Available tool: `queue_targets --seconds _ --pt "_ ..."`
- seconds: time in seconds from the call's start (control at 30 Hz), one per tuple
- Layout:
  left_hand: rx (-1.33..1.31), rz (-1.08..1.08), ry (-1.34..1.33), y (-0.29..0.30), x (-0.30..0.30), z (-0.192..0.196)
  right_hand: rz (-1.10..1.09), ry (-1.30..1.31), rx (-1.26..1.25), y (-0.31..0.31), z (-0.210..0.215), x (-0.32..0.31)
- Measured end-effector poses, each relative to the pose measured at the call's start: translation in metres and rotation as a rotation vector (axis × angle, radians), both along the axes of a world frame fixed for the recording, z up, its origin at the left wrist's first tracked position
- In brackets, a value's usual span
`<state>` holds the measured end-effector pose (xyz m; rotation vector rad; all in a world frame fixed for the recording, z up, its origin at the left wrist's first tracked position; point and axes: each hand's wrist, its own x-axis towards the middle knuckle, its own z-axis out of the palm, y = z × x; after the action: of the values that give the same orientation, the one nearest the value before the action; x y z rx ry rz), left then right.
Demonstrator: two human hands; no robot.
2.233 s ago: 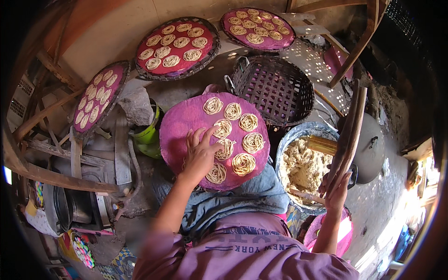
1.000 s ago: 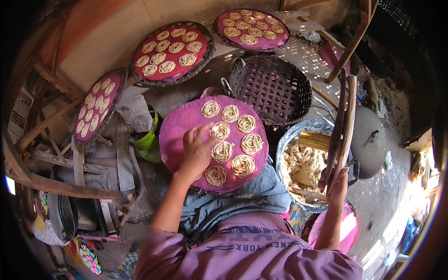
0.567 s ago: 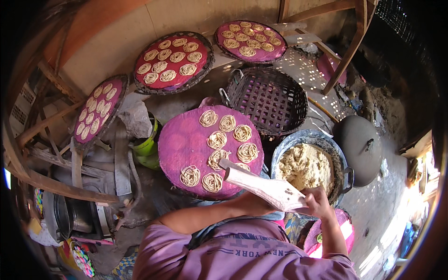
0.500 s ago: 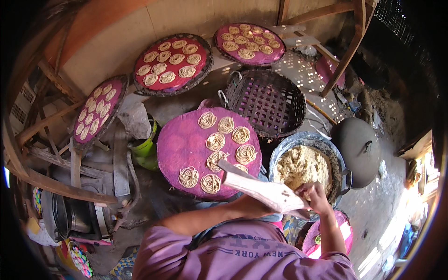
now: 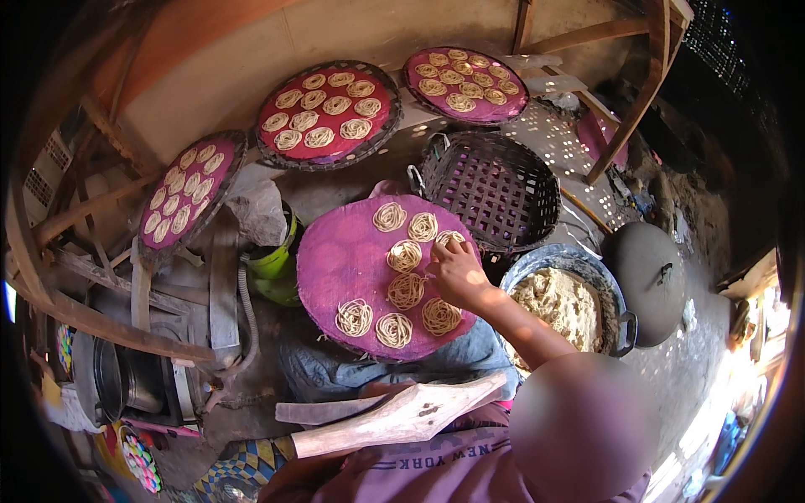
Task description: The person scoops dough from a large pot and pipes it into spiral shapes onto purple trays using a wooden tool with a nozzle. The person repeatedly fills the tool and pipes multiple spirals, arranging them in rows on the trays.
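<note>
My right hand (image 5: 459,270) reaches over the round, pink-covered tray (image 5: 327,260), its fingers apart and bent down at the noodle nests. One noodle nest (image 5: 449,237) shows just beyond the fingertips; the hand covers part of the tray's right side. Other coiled nests, such as a noodle nest (image 5: 393,330) near the front, lie flat around it. A pale wooden tool (image 5: 402,423) with a grey board lies across in front of my torso. My left hand is hidden around that tool, so its fingers cannot be made out.
To the right stands a metal pot (image 5: 619,295) of pale, crumbly dough (image 5: 553,298), with a dark lid (image 5: 644,285) beside it. Beyond are an open-weave basket (image 5: 495,180) and nest-laden trays, including a red tray (image 5: 293,101). A green bucket (image 5: 272,268) stands left.
My right hand has moved from the pot edge and wooden tool to the tray's right side. The wooden tool has been lowered toward my lap, to the left.
</note>
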<state>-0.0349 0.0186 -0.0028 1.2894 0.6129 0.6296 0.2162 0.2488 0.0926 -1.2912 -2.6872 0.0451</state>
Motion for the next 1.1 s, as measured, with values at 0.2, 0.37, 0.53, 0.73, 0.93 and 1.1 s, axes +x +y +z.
queue_targets --seconds 0.2,0.37,0.53,0.73,0.93,1.1 --pt "0.015 0.066 -0.123 0.009 -0.002 -0.016 0.03 0.012 0.013 0.01 -0.001 -0.009" --pt "0.35 -0.003 0.078 0.031 0.013 0.018 0.08 0.059 -0.027 0.012 -0.004 -0.016" --pt "-0.048 -0.215 0.435 0.044 0.025 0.031 0.058 0.008 0.006 0.015 -0.003 -0.026" --pt "0.068 -0.187 0.01 0.07 0.058 0.102 0.247 0.632 -0.388 -0.021 0.091 -0.001" --pt "0.728 -0.264 -0.031 0.138 0.143 0.191 0.31 0.558 0.073 -0.104 0.169 0.023" --pt "0.434 -0.699 0.409 0.166 0.199 0.201 0.191 0.683 0.033 -0.121 0.164 0.073"
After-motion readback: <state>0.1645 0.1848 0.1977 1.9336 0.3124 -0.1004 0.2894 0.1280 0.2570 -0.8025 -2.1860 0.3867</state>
